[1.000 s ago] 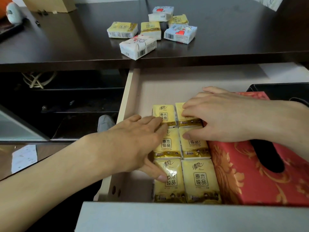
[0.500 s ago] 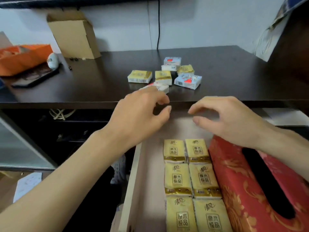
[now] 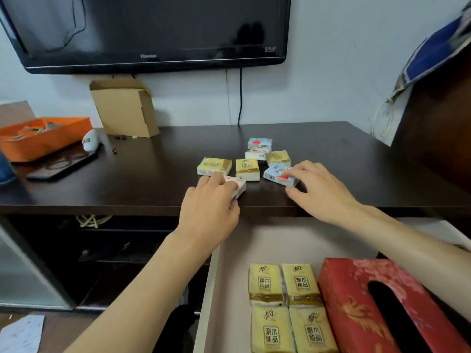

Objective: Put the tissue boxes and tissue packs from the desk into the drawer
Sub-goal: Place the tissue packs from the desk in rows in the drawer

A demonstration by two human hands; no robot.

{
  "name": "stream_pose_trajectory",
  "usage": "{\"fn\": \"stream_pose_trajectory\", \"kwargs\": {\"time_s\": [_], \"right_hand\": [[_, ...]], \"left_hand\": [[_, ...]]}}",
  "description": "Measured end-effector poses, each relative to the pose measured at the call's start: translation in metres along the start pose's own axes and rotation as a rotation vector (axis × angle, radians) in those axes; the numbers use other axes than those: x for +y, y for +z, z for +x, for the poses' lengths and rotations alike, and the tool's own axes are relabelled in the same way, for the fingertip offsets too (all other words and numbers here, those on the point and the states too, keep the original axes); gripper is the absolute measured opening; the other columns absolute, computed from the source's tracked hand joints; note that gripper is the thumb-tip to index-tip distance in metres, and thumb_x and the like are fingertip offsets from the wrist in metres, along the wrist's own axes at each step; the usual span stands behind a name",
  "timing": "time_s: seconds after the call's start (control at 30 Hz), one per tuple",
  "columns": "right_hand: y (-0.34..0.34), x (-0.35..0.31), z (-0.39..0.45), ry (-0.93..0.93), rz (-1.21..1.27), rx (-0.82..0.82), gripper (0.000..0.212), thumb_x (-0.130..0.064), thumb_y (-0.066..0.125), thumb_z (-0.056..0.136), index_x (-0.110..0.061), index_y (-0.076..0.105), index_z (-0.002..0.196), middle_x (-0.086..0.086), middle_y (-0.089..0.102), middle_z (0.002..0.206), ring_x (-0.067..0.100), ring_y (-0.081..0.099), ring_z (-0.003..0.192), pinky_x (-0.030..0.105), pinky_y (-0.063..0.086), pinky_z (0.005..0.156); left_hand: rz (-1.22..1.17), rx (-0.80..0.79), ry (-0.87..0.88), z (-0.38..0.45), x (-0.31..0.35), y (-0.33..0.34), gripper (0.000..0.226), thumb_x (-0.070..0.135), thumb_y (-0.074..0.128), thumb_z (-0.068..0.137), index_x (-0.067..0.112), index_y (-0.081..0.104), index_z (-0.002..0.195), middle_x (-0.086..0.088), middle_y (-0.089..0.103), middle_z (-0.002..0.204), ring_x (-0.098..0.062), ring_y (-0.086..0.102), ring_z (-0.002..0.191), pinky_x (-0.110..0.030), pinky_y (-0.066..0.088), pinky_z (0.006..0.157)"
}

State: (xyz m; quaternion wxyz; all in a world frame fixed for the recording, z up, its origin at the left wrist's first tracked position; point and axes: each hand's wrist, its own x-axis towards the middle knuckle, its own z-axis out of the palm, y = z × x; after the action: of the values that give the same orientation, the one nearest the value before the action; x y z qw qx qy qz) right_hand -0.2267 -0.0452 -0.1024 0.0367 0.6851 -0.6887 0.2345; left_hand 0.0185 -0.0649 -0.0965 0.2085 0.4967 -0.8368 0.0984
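Observation:
Several small tissue packs lie in a cluster on the dark desk (image 3: 142, 179). My left hand (image 3: 209, 207) closes over a white pack (image 3: 239, 186) at the desk's front edge, thumb against its near side. My right hand (image 3: 318, 191) grips a light blue pack (image 3: 274, 174), fingers on top and thumb in front. Behind them sit yellow packs (image 3: 214, 166) (image 3: 247, 169) (image 3: 279, 157) and two more white-blue packs (image 3: 260, 143). Below, the open drawer (image 3: 207, 289) holds several yellow packs (image 3: 265, 284) in rows beside a red tissue box (image 3: 351, 301).
A television (image 3: 153, 29) hangs on the wall above the desk, with a cable (image 3: 240, 98) running down. A cardboard box (image 3: 125, 108), an orange box (image 3: 43, 136) and a dark tray (image 3: 63, 164) stand at the desk's back left. Cloth (image 3: 433, 54) hangs at the right.
Both hands left the packs in the drawer, rose to the desk and closed on two packs there. My view tilted upward, showing the television.

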Motion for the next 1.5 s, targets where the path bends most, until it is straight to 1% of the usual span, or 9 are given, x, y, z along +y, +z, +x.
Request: {"fn": "stream_pose_trajectory", "kwargs": {"time_s": [0.17, 0.37, 0.47, 0.53, 0.67, 0.8, 1.1, 1.3, 1.5], "right_hand": [[0.004, -0.006, 0.009, -0.025, -0.145, 0.088, 0.041, -0.038, 0.051, 0.100, -0.021, 0.064, 0.135, -0.004, 0.055, 0.128, 0.018, 0.043, 0.119, 0.032, 0.040, 0.076], [0.015, -0.048, 0.035, -0.123, 0.056, -0.015, 0.047, -0.029, 0.052, 0.097, -0.019, 0.055, 0.143, -0.003, 0.051, 0.147, 0.019, 0.035, 0.138, 0.041, 0.043, 0.099], [0.024, -0.061, 0.041, -0.163, -0.008, -0.103, 0.023, -0.026, 0.049, 0.097, -0.018, 0.057, 0.116, -0.001, 0.054, 0.136, 0.023, 0.041, 0.132, 0.043, 0.044, 0.094], [0.026, -0.061, 0.036, -0.204, -0.075, -0.120, 0.028, -0.029, 0.049, 0.098, -0.015, 0.059, 0.120, 0.000, 0.056, 0.134, 0.024, 0.045, 0.129, 0.042, 0.045, 0.093], [0.019, -0.047, 0.016, -0.309, -0.182, 0.013, 0.029, -0.031, 0.050, 0.095, -0.016, 0.064, 0.116, 0.000, 0.063, 0.120, 0.022, 0.052, 0.117, 0.039, 0.047, 0.088], [0.005, -0.036, -0.002, -0.325, -0.125, 0.058, 0.020, -0.035, 0.055, 0.092, -0.024, 0.063, 0.107, -0.008, 0.061, 0.112, 0.015, 0.051, 0.112, 0.034, 0.045, 0.071], [-0.009, -0.028, 0.009, -0.167, 0.072, -0.183, 0.021, -0.041, 0.068, 0.089, -0.032, 0.058, 0.105, -0.006, 0.052, 0.142, 0.019, 0.051, 0.127, 0.036, 0.042, 0.092], [-0.018, -0.031, 0.014, -0.138, 0.042, -0.266, 0.025, -0.039, 0.070, 0.082, -0.034, 0.056, 0.102, -0.005, 0.061, 0.110, 0.020, 0.056, 0.098, 0.037, 0.046, 0.079], [-0.041, -0.028, -0.032, -0.168, 0.232, -0.148, 0.041, -0.054, 0.077, 0.072, -0.037, 0.054, 0.101, -0.017, 0.052, 0.112, 0.014, 0.059, 0.105, 0.043, 0.051, 0.091]], "left_hand": [[0.170, 0.042, -0.123, 0.001, -0.022, -0.003, 0.036, 0.045, 0.046, 0.092, 0.023, 0.067, 0.112, -0.001, 0.059, 0.111, -0.022, 0.053, 0.101, -0.037, 0.045, 0.075], [0.222, 0.025, -0.300, 0.011, -0.043, -0.001, 0.045, 0.048, 0.045, 0.093, 0.015, 0.064, 0.118, -0.007, 0.058, 0.122, -0.028, 0.051, 0.116, -0.047, 0.041, 0.092], [0.140, 0.091, -0.167, 0.027, -0.030, 0.001, 0.046, 0.039, 0.047, 0.092, 0.011, 0.058, 0.128, -0.009, 0.053, 0.138, -0.028, 0.042, 0.134, -0.047, 0.036, 0.107], [0.042, 0.088, -0.082, 0.039, -0.018, 0.005, 0.044, 0.032, 0.048, 0.091, 0.009, 0.056, 0.128, -0.008, 0.052, 0.138, -0.027, 0.042, 0.134, -0.043, 0.036, 0.107], [0.053, -0.119, -0.128, 0.052, -0.004, 0.022, 0.049, 0.032, 0.046, 0.094, 0.006, 0.047, 0.135, -0.013, 0.048, 0.141, -0.030, 0.040, 0.133, -0.043, 0.037, 0.107], [0.036, -0.151, -0.121, 0.053, -0.002, 0.028, 0.046, 0.032, 0.044, 0.096, 0.006, 0.050, 0.133, -0.015, 0.052, 0.134, -0.033, 0.052, 0.120, -0.042, 0.044, 0.097], [-0.108, 0.002, -0.045, 0.033, -0.006, 0.023, 0.035, 0.040, 0.050, 0.089, 0.013, 0.061, 0.109, -0.011, 0.048, 0.119, -0.028, 0.045, 0.110, -0.038, 0.044, 0.087], [-0.329, -0.179, -0.028, 0.026, -0.011, 0.006, 0.021, 0.046, 0.066, 0.080, 0.031, 0.055, 0.089, 0.001, 0.057, 0.101, -0.015, 0.051, 0.080, -0.027, 0.036, 0.059], [-0.482, -0.317, 0.057, -0.001, -0.008, -0.022, 0.037, 0.053, 0.078, 0.069, 0.038, 0.054, 0.091, 0.014, 0.058, 0.102, -0.010, 0.058, 0.093, -0.032, 0.048, 0.074]]}}
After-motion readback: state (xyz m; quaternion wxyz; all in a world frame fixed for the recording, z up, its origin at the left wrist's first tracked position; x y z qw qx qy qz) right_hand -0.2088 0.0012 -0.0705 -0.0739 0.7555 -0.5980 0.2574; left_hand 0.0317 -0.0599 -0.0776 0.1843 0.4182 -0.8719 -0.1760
